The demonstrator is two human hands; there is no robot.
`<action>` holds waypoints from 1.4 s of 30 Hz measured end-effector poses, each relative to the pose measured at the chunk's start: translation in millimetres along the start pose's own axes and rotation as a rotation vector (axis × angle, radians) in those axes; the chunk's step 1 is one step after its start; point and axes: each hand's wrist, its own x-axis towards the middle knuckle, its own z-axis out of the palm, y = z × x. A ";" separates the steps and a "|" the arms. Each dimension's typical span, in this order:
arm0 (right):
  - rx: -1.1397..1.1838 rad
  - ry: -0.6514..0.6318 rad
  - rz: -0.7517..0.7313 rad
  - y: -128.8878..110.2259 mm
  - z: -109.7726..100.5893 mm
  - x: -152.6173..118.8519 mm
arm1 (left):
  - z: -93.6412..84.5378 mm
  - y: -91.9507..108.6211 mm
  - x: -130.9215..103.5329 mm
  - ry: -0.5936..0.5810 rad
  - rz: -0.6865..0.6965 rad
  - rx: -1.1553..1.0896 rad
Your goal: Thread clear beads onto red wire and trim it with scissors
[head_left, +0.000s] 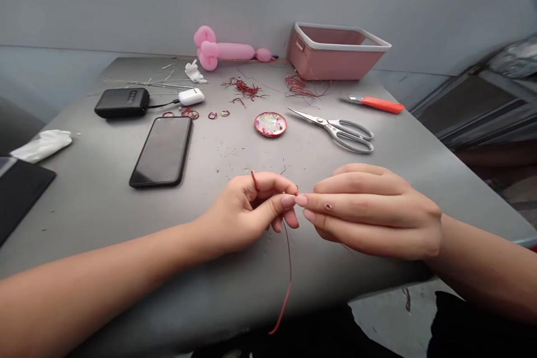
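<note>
My left hand (255,204) pinches a thin red cord (289,268) between thumb and index finger. One end of the cord hangs down past the table's front edge. A red loop circles the base of my left index finger. Fingertips of my right hand (373,210) meet those of the left at the same spot, closed together on the cord. A small ring-like mark or bead shows on a right finger; I cannot tell which. Beyond the hands lie a round red-rimmed dish (271,124) of small beads and silver scissors (335,130).
A black phone (161,151) lies left of the hands, with a black power bank (121,102) and a white case (191,96) behind it. Red cord pieces (245,88), a pink balloon figure (232,51), a pink basket (331,61) and an orange-handled cutter (381,104) are farther back.
</note>
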 end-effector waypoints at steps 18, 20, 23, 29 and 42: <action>0.603 0.064 0.497 6.0 2.3 -9.3 | -2.5 -11.1 -3.2 0.170 0.217 0.440; 0.554 0.027 0.546 6.2 3.9 -9.0 | -2.5 -11.1 -4.5 0.152 0.256 0.520; 0.508 -0.096 0.553 6.8 8.9 -10.8 | -2.0 -10.2 -6.1 0.130 0.321 0.598; 0.601 -0.189 0.573 8.4 12.4 -14.4 | -2.2 -9.4 -6.5 0.112 0.314 0.613; 0.513 -0.093 0.508 -3.1 18.7 -16.9 | 0.5 -4.4 -5.6 -0.067 0.110 0.212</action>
